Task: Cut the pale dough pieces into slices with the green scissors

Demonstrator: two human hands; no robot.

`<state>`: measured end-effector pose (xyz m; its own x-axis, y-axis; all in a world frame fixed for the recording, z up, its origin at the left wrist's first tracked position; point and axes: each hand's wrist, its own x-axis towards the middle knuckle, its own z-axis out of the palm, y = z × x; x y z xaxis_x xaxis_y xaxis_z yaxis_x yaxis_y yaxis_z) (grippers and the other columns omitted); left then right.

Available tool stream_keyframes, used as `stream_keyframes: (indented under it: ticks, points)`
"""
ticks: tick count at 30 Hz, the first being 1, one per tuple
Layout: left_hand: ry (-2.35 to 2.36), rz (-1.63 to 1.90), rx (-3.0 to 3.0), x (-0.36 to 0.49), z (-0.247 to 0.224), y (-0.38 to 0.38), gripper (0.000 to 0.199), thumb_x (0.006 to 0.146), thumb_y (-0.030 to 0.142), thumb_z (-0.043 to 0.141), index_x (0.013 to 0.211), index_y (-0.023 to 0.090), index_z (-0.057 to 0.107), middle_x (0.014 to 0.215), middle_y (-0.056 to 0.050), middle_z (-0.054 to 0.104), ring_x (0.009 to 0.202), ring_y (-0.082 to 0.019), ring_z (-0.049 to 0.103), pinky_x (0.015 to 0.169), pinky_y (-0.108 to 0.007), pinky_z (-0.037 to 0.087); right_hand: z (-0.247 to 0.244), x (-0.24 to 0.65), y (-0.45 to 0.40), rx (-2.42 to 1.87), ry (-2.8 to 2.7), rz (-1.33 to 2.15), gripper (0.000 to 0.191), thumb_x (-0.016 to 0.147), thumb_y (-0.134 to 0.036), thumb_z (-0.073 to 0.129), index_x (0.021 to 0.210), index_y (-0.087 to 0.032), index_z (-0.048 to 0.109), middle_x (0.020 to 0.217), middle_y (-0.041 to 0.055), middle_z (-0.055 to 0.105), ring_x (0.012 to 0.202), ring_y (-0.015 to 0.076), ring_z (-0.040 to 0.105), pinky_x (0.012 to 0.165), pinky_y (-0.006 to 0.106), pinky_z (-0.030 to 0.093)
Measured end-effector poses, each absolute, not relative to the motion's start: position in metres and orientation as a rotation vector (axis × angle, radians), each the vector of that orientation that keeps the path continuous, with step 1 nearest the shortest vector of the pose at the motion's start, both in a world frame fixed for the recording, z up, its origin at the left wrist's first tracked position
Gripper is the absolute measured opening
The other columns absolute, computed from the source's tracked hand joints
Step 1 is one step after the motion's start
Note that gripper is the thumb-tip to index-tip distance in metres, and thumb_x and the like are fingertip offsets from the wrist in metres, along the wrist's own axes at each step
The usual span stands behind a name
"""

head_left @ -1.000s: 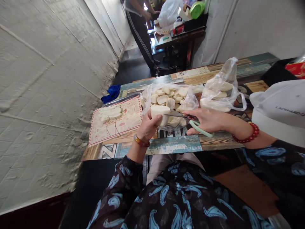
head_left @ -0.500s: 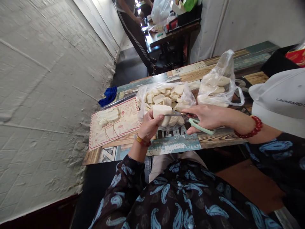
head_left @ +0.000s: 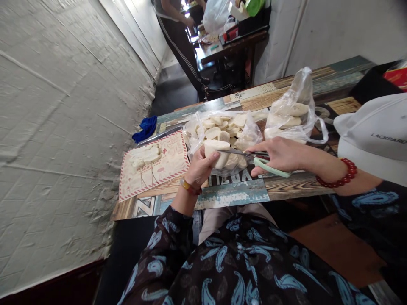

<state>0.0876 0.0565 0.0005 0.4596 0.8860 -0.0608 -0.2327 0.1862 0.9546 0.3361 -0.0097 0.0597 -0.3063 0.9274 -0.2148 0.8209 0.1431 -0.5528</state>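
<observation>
In the middle of the head view, my left hand (head_left: 199, 166) grips a pale white bun (head_left: 216, 151), thumb along its near side. My right hand (head_left: 276, 156) is closed on scissors (head_left: 270, 167) with pale green handles. Their blades point left, and the tip lies against the bun's near face; how deep it goes is hidden. Just behind and below the bun, an open clear plastic bag (head_left: 193, 126) holds many cut white slices (head_left: 213, 132). Farther right stands another clear bag (head_left: 304, 87) with whole elongated buns (head_left: 291, 122) inside.
On the left, a red-edged paper mat (head_left: 171, 161) bears white pieces (head_left: 146, 156). A blue cloth (head_left: 145, 129) and metal tray edge lie behind it. A white cap (head_left: 375, 127) is at the right. Beyond the table (head_left: 235, 192), a person (head_left: 178, 38) stands near a cluttered second table.
The scissors and my right hand have shifted slightly, with the blades at a different angle against the bun. My left hand keeps its hold on the bun.
</observation>
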Motion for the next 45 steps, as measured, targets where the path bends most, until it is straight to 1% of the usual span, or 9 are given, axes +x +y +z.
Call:
stream_keyframes:
  ticks: [7,14,19,25,28,31,35,39,45]
  points:
    - [0.69,0.841,1.153,0.087,0.007,0.059,0.056,0.062,0.04,0.088,0.108,0.014,0.069,0.108,-0.01,0.073,0.098,-0.023,0.068,0.085,-0.03,0.053,0.052,0.339,-0.009,-1.625,-2.328,0.885,0.067,0.068,-0.06,0.076,0.123,-0.024,0.067,0.096,0.0062,0.075,0.088,0.0279,0.069,0.075,0.035,0.051]
    - [0.702,0.797,1.204,0.088,0.006,0.061,0.053,0.064,0.036,0.088,0.108,0.014,0.068,0.11,-0.011,0.073,0.096,-0.023,0.068,0.08,-0.028,0.053,0.049,0.339,-0.006,-1.611,-2.313,0.938,0.059,0.068,-0.059,0.077,0.116,-0.026,0.07,0.095,0.0047,0.075,0.087,0.0276,0.069,0.075,0.034,0.052]
    - [0.715,0.773,1.197,0.091,0.006,0.062,0.05,0.065,0.036,0.086,0.106,0.014,0.067,0.105,-0.01,0.073,0.091,-0.022,0.068,0.079,-0.029,0.053,0.038,0.343,-0.007,-1.584,-2.231,0.93,0.052,0.073,-0.06,0.072,0.115,-0.029,0.073,0.094,0.003,0.077,0.089,0.0289,0.071,0.075,0.035,0.054]
    - [0.696,0.766,1.172,0.092,0.004,0.065,0.046,0.066,0.033,0.086,0.104,0.015,0.067,0.098,-0.007,0.072,0.085,-0.018,0.066,0.078,-0.029,0.053,0.031,0.345,-0.012,-1.704,-2.123,0.86,0.07,0.074,-0.066,0.067,0.124,-0.017,0.072,0.082,0.0053,0.078,0.081,0.0294,0.072,0.07,0.035,0.054]
    - [0.684,0.779,1.16,0.093,0.003,0.065,0.045,0.066,0.031,0.086,0.104,0.015,0.067,0.098,-0.006,0.071,0.084,-0.016,0.065,0.079,-0.027,0.052,0.028,0.345,-0.014,-1.693,-2.085,0.885,0.067,0.075,-0.063,0.067,0.121,-0.015,0.073,0.078,0.0051,0.078,0.077,0.0288,0.073,0.066,0.033,0.054]
    - [0.67,0.823,1.117,0.094,0.005,0.066,0.054,0.063,0.032,0.088,0.109,0.016,0.067,0.105,-0.007,0.071,0.09,-0.017,0.065,0.081,-0.027,0.051,0.024,0.343,-0.018,-1.626,-2.057,0.86,0.056,0.078,-0.058,0.068,0.117,-0.019,0.075,0.088,0.0051,0.08,0.081,0.0291,0.074,0.071,0.035,0.057]
    - [0.676,0.843,1.037,0.091,0.006,0.064,0.054,0.066,0.045,0.085,0.108,0.015,0.069,0.105,-0.008,0.071,0.09,-0.018,0.065,0.079,-0.026,0.052,0.019,0.342,-0.021,-1.557,-2.021,0.784,0.049,0.079,-0.053,0.068,0.115,-0.021,0.076,0.108,0.0066,0.078,0.099,0.0324,0.073,0.086,0.039,0.058]
    - [0.715,0.793,1.05,0.089,0.004,0.063,0.051,0.067,0.047,0.084,0.105,0.016,0.07,0.095,-0.006,0.072,0.079,-0.016,0.065,0.068,-0.024,0.051,0.018,0.34,-0.023,-1.6,-1.977,0.782,0.054,0.077,-0.052,0.071,0.118,-0.018,0.074,0.108,0.008,0.078,0.097,0.0325,0.073,0.087,0.041,0.058]
    - [0.688,0.804,1.103,0.091,0.006,0.061,0.049,0.069,0.046,0.083,0.106,0.017,0.072,0.096,-0.006,0.073,0.082,-0.017,0.066,0.069,-0.023,0.049,0.021,0.336,-0.023,-1.636,-1.983,0.823,0.057,0.075,-0.049,0.073,0.123,-0.017,0.072,0.11,0.0084,0.077,0.098,0.0302,0.072,0.088,0.04,0.057]
